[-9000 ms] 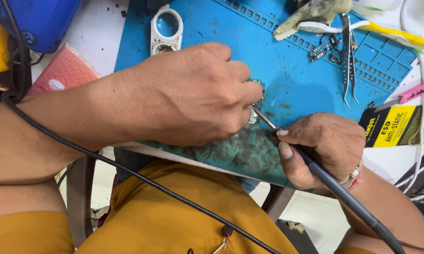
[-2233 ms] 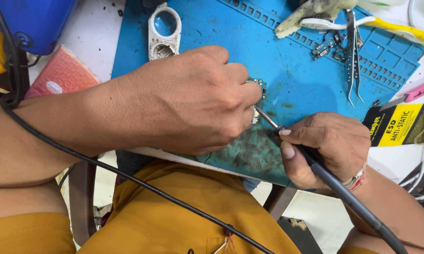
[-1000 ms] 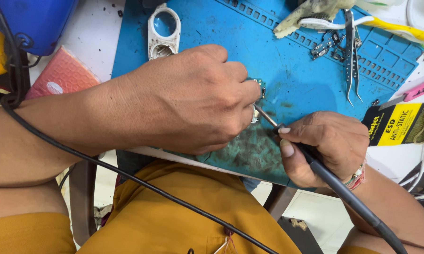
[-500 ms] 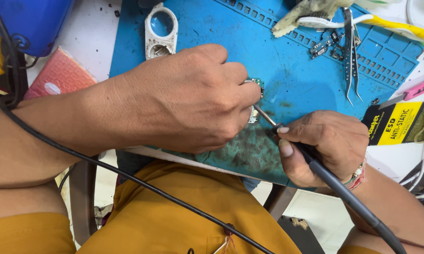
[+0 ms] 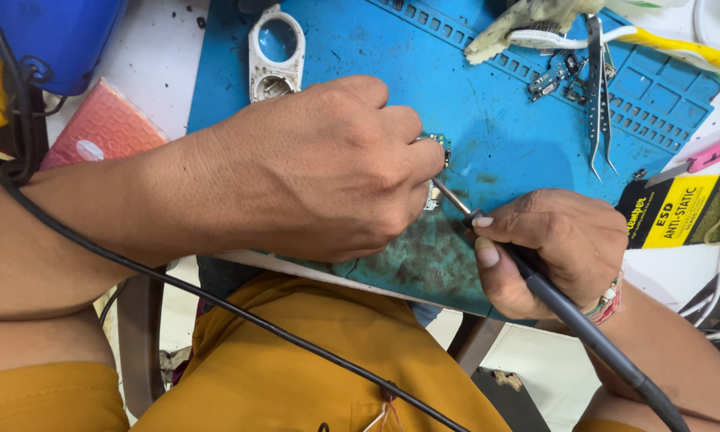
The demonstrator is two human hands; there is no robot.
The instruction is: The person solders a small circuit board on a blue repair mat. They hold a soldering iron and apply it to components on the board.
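The left hand [image 5: 328, 172] curls closed over a small circuit board [image 5: 437, 152], pinning it to the blue mat [image 5: 504, 144]. At its four o'clock, the right hand [image 5: 556, 248] grips a soldering iron [image 5: 536, 276] pen-style, tip touching the board. Tweezers [image 5: 596, 88] lie at one o'clock.

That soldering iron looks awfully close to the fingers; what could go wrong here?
The soldering iron tip meets a small circuit board pinched under the left hand, so a slip might burn those fingers. The right hand grips near the metal shaft. The black cord across the lap could snag.
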